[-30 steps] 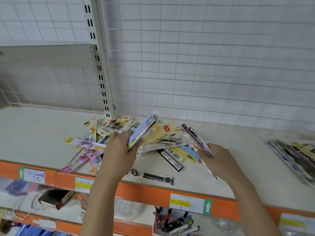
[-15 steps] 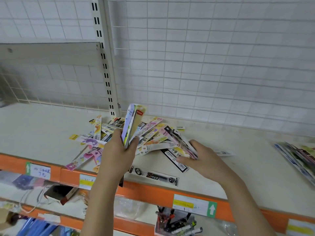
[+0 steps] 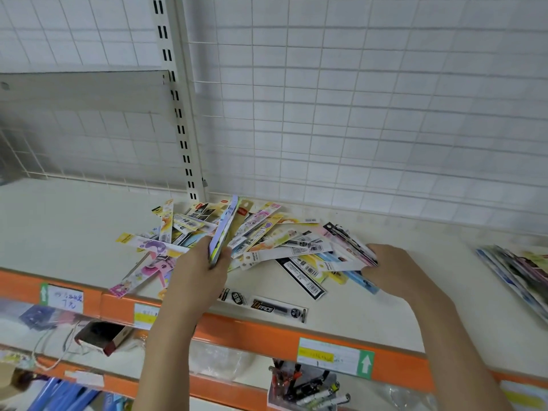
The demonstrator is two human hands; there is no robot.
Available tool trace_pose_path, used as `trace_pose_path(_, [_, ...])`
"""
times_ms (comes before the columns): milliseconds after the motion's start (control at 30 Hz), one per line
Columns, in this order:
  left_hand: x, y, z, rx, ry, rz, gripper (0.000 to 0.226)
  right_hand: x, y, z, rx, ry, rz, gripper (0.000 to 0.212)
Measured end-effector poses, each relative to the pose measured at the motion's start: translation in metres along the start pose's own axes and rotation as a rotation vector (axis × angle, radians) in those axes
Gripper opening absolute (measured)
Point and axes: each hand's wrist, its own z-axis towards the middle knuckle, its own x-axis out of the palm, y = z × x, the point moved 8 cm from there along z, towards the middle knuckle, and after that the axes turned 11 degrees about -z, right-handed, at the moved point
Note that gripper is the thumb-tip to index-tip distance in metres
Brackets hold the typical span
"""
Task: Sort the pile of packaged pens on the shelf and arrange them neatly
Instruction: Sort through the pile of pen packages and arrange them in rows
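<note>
Nearest, along the orange shelf edge with its price labels, a black "Office" refill pack lies alone just in front of the heap. Just behind it the left hand grips an upright sheaf of pen packs with curled fingers, while the right hand pinches a few packs at the heap's right side. The pile of packaged pens sprawls on the cream shelf before the slotted upright and wire grid back, a separate stack of packs lying far right.
</note>
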Motion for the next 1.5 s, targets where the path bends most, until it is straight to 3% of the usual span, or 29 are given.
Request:
trace_pose_path(133, [-0.008,0.004,0.0,-0.033,-0.021,0.031,0.026,0.011,-0.005,0.007,0.017,-0.026,-0.047,0.026])
trace_pose_path(300, [-0.014,0.006,-0.002,-0.028,-0.02,0.03,0.027,-0.005,0.01,0.003,0.028,-0.203,-0.129,0.019])
trace_pose_path(400, [-0.02,0.011,-0.003,-0.059,-0.031,0.017,0.029,-0.019,0.043,-0.01,-0.082,-0.259,-0.206,0.027])
trace_pose_path(500, [-0.03,0.014,-0.004,-0.076,-0.062,0.034,0.033,-0.015,0.083,-0.024,-0.215,-0.248,-0.197,0.016])
trace_pose_path(667, [-0.054,0.026,-0.008,-0.094,-0.136,0.052,0.026,-0.001,0.133,-0.033,-0.371,-0.247,-0.25,0.02])
trace_pose_path(867, [-0.078,0.039,-0.015,-0.138,-0.207,0.092,0.024,0.016,0.174,-0.035,-0.545,-0.173,-0.152,0.028])
trace_pose_path(1067, [-0.086,0.05,-0.018,-0.148,-0.2,0.066,0.031,0.043,0.203,-0.045,-0.632,0.11,-0.171,0.067])
trace_pose_path(1200, [-0.086,0.048,-0.016,-0.137,-0.202,0.067,0.031,0.052,0.2,-0.042,-0.611,0.164,-0.171,0.053])
trace_pose_path(1333, [-0.079,0.039,-0.01,-0.123,-0.199,0.077,0.033,0.043,0.184,-0.033,-0.551,0.102,-0.24,0.028])
trace_pose_path(1500, [-0.059,0.033,0.006,-0.097,-0.138,0.032,0.024,0.025,0.161,-0.031,-0.522,0.011,-0.222,0.029])
